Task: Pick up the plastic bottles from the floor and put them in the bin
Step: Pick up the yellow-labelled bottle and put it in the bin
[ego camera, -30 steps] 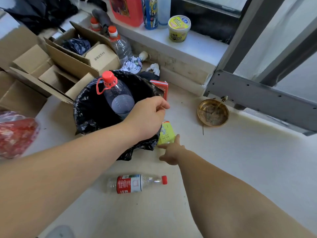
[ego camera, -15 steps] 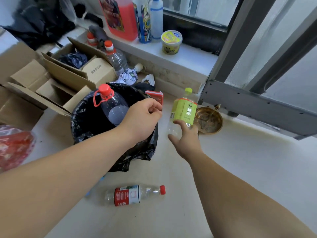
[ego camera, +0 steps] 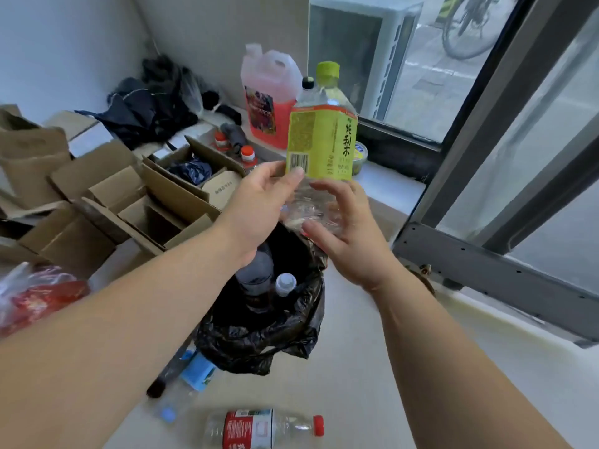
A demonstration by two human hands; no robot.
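A clear plastic bottle with a yellow-green label and green cap [ego camera: 322,140] is held upright above the bin. My right hand [ego camera: 348,234] grips its clear lower part. My left hand [ego camera: 259,202] touches the bottle's left side at the label's bottom edge. Below them stands the bin lined with a black bag [ego camera: 259,338], with bottles inside, one with a white cap [ego camera: 286,283]. On the floor in front lies a red-labelled bottle with a red cap [ego camera: 262,429], and a blue-labelled bottle [ego camera: 191,380] lies beside the bin.
Open cardboard boxes [ego camera: 129,202] crowd the left. A red plastic bag [ego camera: 35,296] lies at far left. A jug of red liquid [ego camera: 269,98] stands on the sill [ego camera: 385,186]. The grey window frame [ego camera: 486,273] runs along the right.
My right hand has lifted the green-labelled bottle from the floor up over the bin. My left hand left the bin's rim and came up to the bottle. The camera tilted up.
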